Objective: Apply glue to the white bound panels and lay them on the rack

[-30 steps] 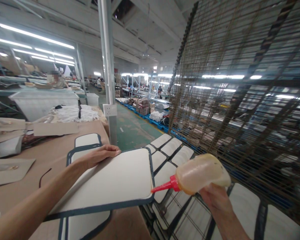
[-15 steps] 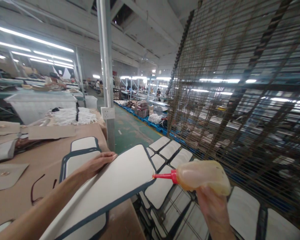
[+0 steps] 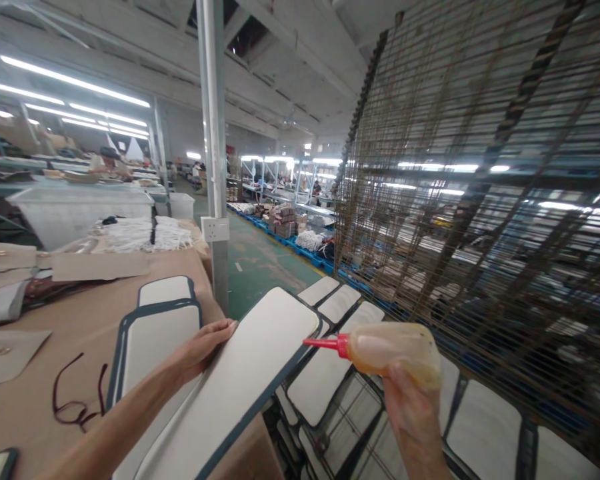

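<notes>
My left hand [image 3: 207, 343] pinches the left edge of a long cream panel [image 3: 250, 360] with a dark blue border, which is held raised and tilted. In my right hand [image 3: 413, 400] is a squeeze bottle [image 3: 393, 350] of yellowish liquid, lying nearly level. Its red nozzle points left, the tip at the panel's right edge below the rounded corner; whether it touches I cannot tell. Another dark-edged cream panel [image 3: 163, 340] lies on the brown-covered table [image 3: 175, 267] beneath my left arm.
Eyeglasses [image 3: 77, 403] and beige pieces [image 3: 100, 265] lie on the table at left. Several similar panels [image 3: 315, 387] rest on a wire rack at right. A tall wire grid [image 3: 460, 153] leans overhead. A metal post [image 3: 213, 133] with a socket box stands beyond the table.
The panel has turned, its far corner shifting right and slightly up. The bottle has moved a little left, its nozzle going from the corner to the edge below it.
</notes>
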`<action>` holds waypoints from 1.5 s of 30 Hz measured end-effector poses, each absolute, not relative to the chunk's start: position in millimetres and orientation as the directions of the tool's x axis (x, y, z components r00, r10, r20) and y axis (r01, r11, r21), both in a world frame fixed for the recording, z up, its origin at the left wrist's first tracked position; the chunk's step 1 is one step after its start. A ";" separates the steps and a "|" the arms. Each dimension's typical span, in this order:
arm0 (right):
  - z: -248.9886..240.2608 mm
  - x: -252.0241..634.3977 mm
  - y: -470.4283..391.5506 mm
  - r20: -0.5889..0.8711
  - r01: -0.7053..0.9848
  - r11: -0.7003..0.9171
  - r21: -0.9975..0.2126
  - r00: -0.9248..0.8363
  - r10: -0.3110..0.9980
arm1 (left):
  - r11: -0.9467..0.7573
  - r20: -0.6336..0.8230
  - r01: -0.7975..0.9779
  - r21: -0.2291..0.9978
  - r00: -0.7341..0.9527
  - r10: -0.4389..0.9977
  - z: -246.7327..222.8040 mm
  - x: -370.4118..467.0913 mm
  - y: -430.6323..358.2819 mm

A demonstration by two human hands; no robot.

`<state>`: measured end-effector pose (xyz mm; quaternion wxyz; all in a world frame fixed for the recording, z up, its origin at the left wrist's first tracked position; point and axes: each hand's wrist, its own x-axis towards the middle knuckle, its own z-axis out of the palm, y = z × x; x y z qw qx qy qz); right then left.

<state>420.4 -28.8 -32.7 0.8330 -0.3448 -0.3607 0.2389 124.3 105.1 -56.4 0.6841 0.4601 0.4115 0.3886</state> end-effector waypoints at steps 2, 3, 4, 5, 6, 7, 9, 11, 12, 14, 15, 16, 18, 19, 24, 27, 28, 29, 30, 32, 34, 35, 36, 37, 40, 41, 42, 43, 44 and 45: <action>-33.4 419.3 -25.7 0.439 -0.142 0.643 -0.753 0.620 0.651 | 0.280 -0.212 -0.165 0.946 0.340 0.916 -58.1 125.5 103.4; -33.6 418.8 -24.0 0.438 -0.137 0.642 -0.755 0.622 0.648 | 0.282 -0.215 -0.167 0.945 0.334 0.918 -58.4 126.0 102.5; -33.9 418.6 -22.1 0.437 -0.133 0.643 -0.754 0.629 0.643 | 0.284 -0.217 -0.167 0.944 0.331 0.918 -58.3 126.5 101.7; -34.3 418.4 -20.0 0.435 -0.132 0.646 -0.752 0.637 0.637 | 0.287 -0.222 -0.164 0.944 0.327 0.918 -58.1 126.9 101.0; -34.8 418.4 -17.9 0.432 -0.132 0.648 -0.750 0.644 0.631 | 0.292 -0.229 -0.160 0.943 0.325 0.917 -57.6 127.2 100.3; -35.5 418.5 -15.8 0.430 -0.134 0.651 -0.748 0.649 0.628 | 0.297 -0.236 -0.155 0.942 0.324 0.916 -57.1 127.5 99.7; -37.5 418.6 -12.2 0.426 -0.140 0.649 -0.748 0.648 0.631 | 0.304 -0.244 -0.153 0.940 0.320 0.916 -56.3 128.0 99.1; -39.7 418.2 -9.8 0.417 -0.158 0.639 -0.753 0.637 0.649 | 0.307 -0.248 -0.149 0.940 0.320 0.915 -55.8 128.2 99.0; -40.7 417.7 -9.2 0.411 -0.169 0.635 -0.754 0.632 0.657 | 0.304 -0.247 -0.145 0.941 0.318 0.915 -55.6 128.2 99.1; -42.2 416.3 -8.7 0.401 -0.190 0.629 -0.753 0.625 0.670 | 0.297 -0.243 -0.135 0.945 0.315 0.917 -55.2 128.1 99.3; -42.6 415.5 -8.8 0.398 -0.198 0.626 -0.754 0.621 0.675 | 0.295 -0.243 -0.130 0.947 0.312 0.918 -54.8 128.1 99.4; -42.9 414.7 -9.0 0.396 -0.204 0.624 -0.754 0.617 0.680 | 0.294 -0.244 -0.127 0.947 0.309 0.919 -54.3 128.1 99.5; -43.2 412.9 -9.7 0.393 -0.217 0.620 -0.754 0.607 0.690 | 0.300 -0.253 -0.123 0.946 0.300 0.920 -53.4 128.4 99.8; -43.4 411.9 -10.1 0.392 -0.226 0.617 -0.754 0.598 0.699 | 0.306 -0.260 -0.121 0.944 0.294 0.920 -53.1 128.7 100.1; -47.1 407.3 -11.4 0.370 -0.261 0.587 -0.767 0.566 0.736 | 0.319 -0.274 -0.138 0.938 0.272 0.922 -56.1 130.2 106.2; -49.5 405.3 -11.8 0.350 -0.275 0.567 -0.776 0.560 0.751 | 0.325 -0.277 -0.150 0.934 0.272 0.922 -60.6 130.9 112.9; -49.9 404.8 -11.9 0.347 -0.277 0.562 -0.779 0.557 0.754 | 0.328 -0.279 -0.150 0.933 0.273 0.920 -61.9 131.2 115.2; -50.0 404.3 -12.1 0.345 -0.277 0.558 -0.782 0.554 0.758 | 0.328 -0.280 -0.147 0.933 0.274 0.920 -63.0 131.4 117.7; -49.9 403.7 -12.2 0.344 -0.278 0.554 -0.785 0.548 0.762 | 0.327 -0.280 -0.143 0.934 0.274 0.920 -63.8 131.6 120.1; -49.2 402.3 -12.9 0.350 -0.276 0.551 -0.787 0.537 0.768 | 0.318 -0.273 -0.137 0.938 0.273 0.922 -64.7 132.2 124.9; -48.3 400.4 -14.0 0.356 -0.275 0.552 -0.787 0.529 0.771 | 0.313 -0.266 -0.136 0.940 0.282 0.922 -64.9 133.0 129.5; -48.0 399.5 -14.8 0.356 -0.277 0.551 -0.787 0.526 0.773 | 0.312 -0.263 -0.139 0.940 0.288 0.921 -64.8 133.3 131.8; -47.8 398.5 -15.6 0.354 -0.281 0.550 -0.787 0.525 0.774 | 0.312 -0.260 -0.143 0.939 0.294 0.920 -64.6 133.7 133.9; -47.8 397.6 -16.5 0.350 -0.285 0.548 -0.787 0.526 0.775 | 0.310 -0.257 -0.146 0.939 0.300 0.919 -64.3 134.1 136.0; -48.9 395.7 -19.2 0.333 -0.300 0.539 -0.787 0.530 0.780 | 0.311 -0.253 -0.154 0.938 0.309 0.917 -62.7 135.3 141.7; -49.5 395.3 -20.1 0.326 -0.306 0.536 -0.787 0.532 0.782 | 0.314 -0.255 -0.155 0.937 0.312 0.915 -62.1 136.0 143.6; -50.0 395.1 -21.0 0.318 -0.312 0.531 -0.788 0.533 0.784 | 0.316 -0.256 -0.156 0.936 0.315 0.914 -61.4 136.8 145.5; -50.3 394.9 -21.9 0.310 -0.318 0.524 -0.790 0.531 0.789 | 0.318 -0.258 -0.157 0.935 0.315 0.913 -60.9 137.7 147.5; -50.4 394.7 -22.8 0.303 -0.323 0.518 -0.792 0.529 0.793 | 0.318 -0.258 -0.158 0.935 0.314 0.914 -60.3 138.9 149.5; -50.3 394.6 -23.7 0.296 -0.327 0.510 -0.795 0.525 0.798 | 0.318 -0.258 -0.159 0.935 0.311 0.915 -59.9 140.1 151.6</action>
